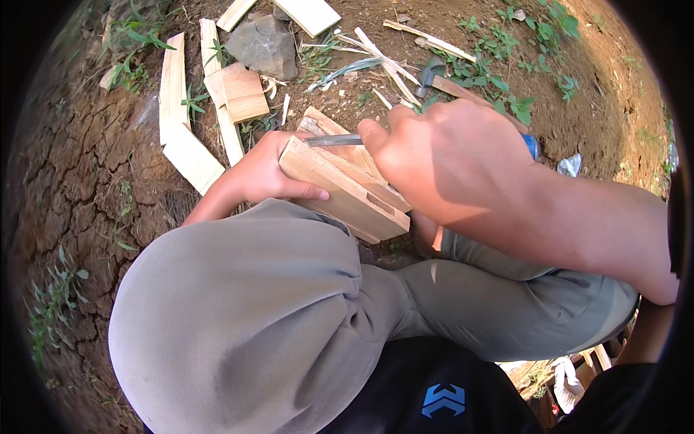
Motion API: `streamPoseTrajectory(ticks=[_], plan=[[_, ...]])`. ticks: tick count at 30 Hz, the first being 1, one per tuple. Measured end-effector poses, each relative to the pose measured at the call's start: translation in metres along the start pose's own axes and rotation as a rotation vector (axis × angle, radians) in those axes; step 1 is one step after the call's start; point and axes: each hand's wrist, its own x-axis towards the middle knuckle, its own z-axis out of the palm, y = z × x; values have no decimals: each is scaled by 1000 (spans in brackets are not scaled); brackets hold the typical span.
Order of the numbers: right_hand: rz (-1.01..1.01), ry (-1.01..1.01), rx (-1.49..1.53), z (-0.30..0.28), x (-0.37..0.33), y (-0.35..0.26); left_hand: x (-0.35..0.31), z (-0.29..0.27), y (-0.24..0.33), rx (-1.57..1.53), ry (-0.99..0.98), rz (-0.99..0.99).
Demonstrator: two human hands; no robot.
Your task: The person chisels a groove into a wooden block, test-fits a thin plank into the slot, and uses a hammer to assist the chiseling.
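Note:
A pale wooden block (pixel 345 189), made of boards lying side by side or a board with a groove along it, rests slanted in front of my knees. My left hand (pixel 267 170) is closed around its upper left end, thumb on the near face and fingers partly hidden behind. In my right fist (pixel 452 155) is a narrow, chisel-like metal tool (pixel 334 140); its handle is hidden by the hand. The blade lies across the block's upper left end, close to my left fingers. Behind the block leans another rough wooden piece (pixel 325 123).
Cut boards (pixel 194 159) and a small square wood piece (pixel 244 92) lie at the left, beside a grey stone (pixel 264 47). Wood strips (pixel 383 58) are scattered farther off. A hammer (pixel 429 75) lies beyond my right hand. My bent knees (pixel 238 311) fill the near side.

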Motion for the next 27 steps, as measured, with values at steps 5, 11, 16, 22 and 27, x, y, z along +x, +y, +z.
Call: streamPoseTrajectory(ticks=[5,11,16,22,27], plan=[[-2,51,2,13,4,-5,-4,4,-2,-52,-12,-36],[194,157,-415,45,-17,-53,1,7,4,2,-44,28],[199,326,-311,93,-23,-86,-20,16,-5,-78,21,-36],[342,469,-126,113,-24,-111,-24,20,-7,-96,22,-8],[332,475,-77,118,-26,-107,-26,22,-10,-111,9,-45]])
